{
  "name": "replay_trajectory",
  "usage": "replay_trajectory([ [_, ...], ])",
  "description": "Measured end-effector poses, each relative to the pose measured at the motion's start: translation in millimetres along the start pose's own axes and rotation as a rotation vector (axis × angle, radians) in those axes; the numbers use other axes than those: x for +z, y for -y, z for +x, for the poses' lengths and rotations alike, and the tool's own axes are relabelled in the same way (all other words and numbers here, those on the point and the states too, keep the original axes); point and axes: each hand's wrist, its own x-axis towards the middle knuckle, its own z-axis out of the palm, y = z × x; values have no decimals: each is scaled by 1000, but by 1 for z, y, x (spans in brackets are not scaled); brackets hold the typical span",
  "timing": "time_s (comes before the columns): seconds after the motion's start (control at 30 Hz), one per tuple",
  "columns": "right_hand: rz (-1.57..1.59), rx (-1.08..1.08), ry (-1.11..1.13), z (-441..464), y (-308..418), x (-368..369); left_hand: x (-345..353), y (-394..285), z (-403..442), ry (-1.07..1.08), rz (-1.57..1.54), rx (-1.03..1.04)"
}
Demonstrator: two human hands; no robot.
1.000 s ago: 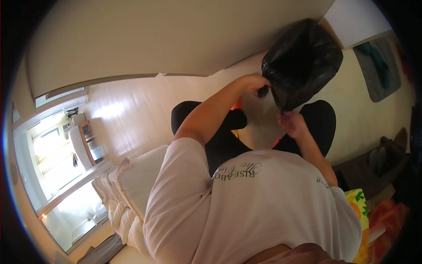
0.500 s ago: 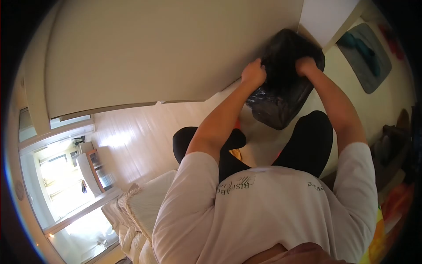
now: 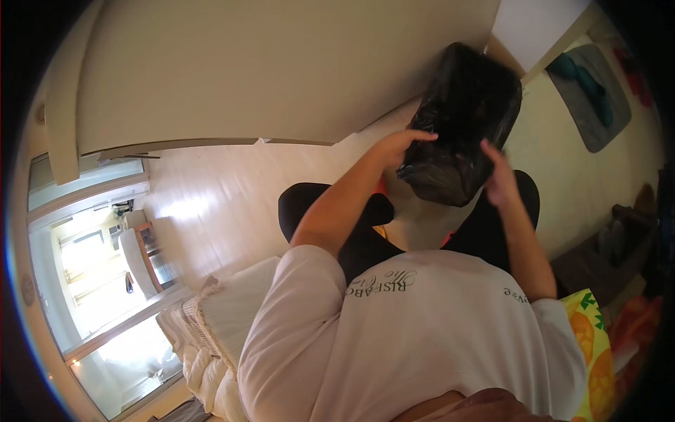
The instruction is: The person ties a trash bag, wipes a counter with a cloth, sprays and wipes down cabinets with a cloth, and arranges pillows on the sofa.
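A black plastic bag, spread in a boxy shape with a dark middle, stands on the floor between my knees and the pale panel. My left hand is at its left side, fingers stretched out over the near left edge. On the other side, my right hand is slightly blurred, its fingers apart beside the near right edge. Neither hand visibly grips the plastic. Whether a bin sits inside the bag is hidden.
A large beige panel rises in front of me. A grey mat with a teal item on it lies at right. Cream bedding is at lower left, and a yellow patterned cloth lies by my right side.
Both hands have come back toward my body along the bag. My right hand has left the bag's dark middle for its near right side, and the left hand's fingers have straightened.
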Motion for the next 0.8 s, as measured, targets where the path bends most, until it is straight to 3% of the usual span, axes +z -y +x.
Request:
replay_trajectory([
  [0.1,-113,217,90,-28,-43,2,-10,-2,-12,-3,303,-269],
  [0.27,-327,529,85,-13,-58,-4,-7,-15,-8,-19,530,-393],
  [0.37,359,488,152,28,-78,-32,3,-19,-15,-43,555,-358],
  [0.4,528,307,4,16,-71,-9,3,-18,-17,-37,557,-338],
  [0.5,587,230,-11,3,-73,12,-2,-16,-19,58,723,-438],
  [0.6,692,306,-2,11,-78,4,-7,-8,-8,163,1087,-549],
  [0.7,570,304,-61,16,-79,-2,-4,6,-4,37,1400,-544],
  [0.8,466,302,-80,12,-94,-12,-32,19,30,-60,964,-456],
])
